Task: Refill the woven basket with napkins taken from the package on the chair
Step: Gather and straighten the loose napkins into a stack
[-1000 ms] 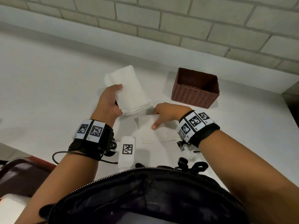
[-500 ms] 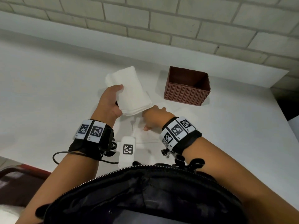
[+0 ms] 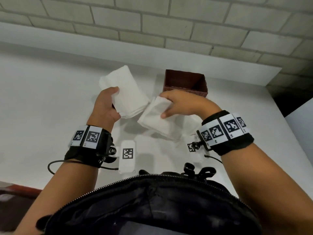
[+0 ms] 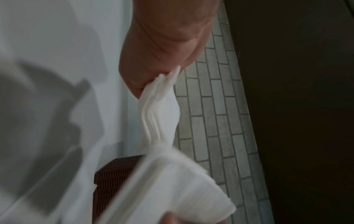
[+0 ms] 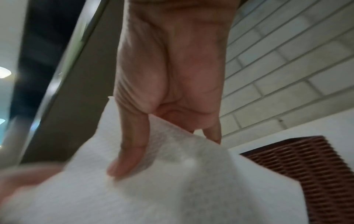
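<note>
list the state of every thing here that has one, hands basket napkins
left hand: grips a thick napkin stack, held above the table
thick napkin stack: folded, in the left hand
right hand: pinches a thinner napkin bundle
thinner napkin bundle: lifted, tilted, not yet in the basket
woven basket: upright on the table, nothing seen inside

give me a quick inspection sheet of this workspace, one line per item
surface: white table, pale, against the wall
job's things: brown woven basket upright, no napkins visible inside; napkin stack in the left hand; second napkin bundle in the right hand
clutter: white tagged device near the table's front edge
hands: left hand grips its stack; right hand pinches its bundle above the table
cables: black cable looping from the left wristband
surroundings: brick wall behind; black bag at the person's front
</note>
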Demonstrator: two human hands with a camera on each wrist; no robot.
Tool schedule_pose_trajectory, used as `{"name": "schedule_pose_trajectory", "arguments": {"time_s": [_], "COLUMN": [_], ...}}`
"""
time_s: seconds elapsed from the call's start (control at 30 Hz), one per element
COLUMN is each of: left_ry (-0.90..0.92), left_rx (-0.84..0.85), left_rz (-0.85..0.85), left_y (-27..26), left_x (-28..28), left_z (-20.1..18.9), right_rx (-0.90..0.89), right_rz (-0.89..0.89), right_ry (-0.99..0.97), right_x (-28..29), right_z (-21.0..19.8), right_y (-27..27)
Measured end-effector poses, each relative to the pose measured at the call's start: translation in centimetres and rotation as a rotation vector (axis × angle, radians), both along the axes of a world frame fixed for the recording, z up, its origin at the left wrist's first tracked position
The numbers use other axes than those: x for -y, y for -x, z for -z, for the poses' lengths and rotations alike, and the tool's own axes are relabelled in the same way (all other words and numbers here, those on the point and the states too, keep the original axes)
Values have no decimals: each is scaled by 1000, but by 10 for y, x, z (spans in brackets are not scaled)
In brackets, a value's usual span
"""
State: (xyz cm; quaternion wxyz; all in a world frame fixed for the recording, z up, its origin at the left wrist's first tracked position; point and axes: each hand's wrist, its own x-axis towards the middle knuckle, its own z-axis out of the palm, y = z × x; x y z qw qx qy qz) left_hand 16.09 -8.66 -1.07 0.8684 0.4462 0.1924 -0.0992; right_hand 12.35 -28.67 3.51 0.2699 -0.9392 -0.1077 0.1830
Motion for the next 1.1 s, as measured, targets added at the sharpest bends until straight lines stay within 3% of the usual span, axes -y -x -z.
{"name": "schedule_pose_trajectory", "arguments": {"time_s": [0.1,0.2,0.27,0.4,0.6,0.83,1.1], "left_ry": [17,8,-2,-20,-24,-23,-23], "left_rx": [-5,-22,-32,-51,-70,-76,-87], "left_rz": [6,33,48,72,103,130,148], "left_y": [-1,1,2,4,3,6,6], "left_x": [4,10,14,20,25,31,31], "left_z": [3,6,8,12,17,19,20], "right_rx": [34,-45,-125,-268,-254,-190,-94], "right_rz": [364,812,1033,1224,1333,1286,914], "right_ry": [-387,-742,-850,-846,-902,-802,-139], "right_x": [23,37,41,44,42,31,41], "right_z": [-9,12,34,77,95,98,96], "right_y": [2,-2,-1,10,17,19,14]}}
